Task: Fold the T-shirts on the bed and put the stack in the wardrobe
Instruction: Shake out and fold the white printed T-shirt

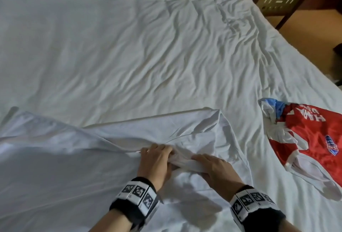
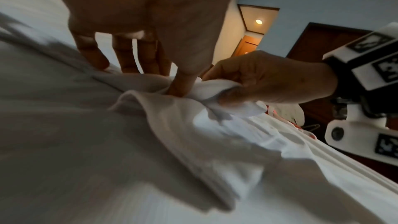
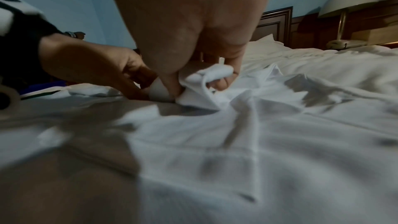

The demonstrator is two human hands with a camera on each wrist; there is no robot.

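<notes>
— On the near edge of the bed (image 1: 129,46), how will the white T-shirt (image 1: 194,130) handle?
— Soft, light, limp; take the bunched hem. The left hand (image 1: 157,159) and right hand (image 1: 215,167) each hold a pinched grip on it.
— How many shirts?
— Two visible: the white one, and a red T-shirt (image 1: 311,139) lying well apart.

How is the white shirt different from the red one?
The white T-shirt is plain; the red T-shirt has white lettering and a blue badge. Both the left hand and right hand grip the white one; nobody touches the red one, crumpled off to the right. Both lie unfolded on the bed.
</notes>
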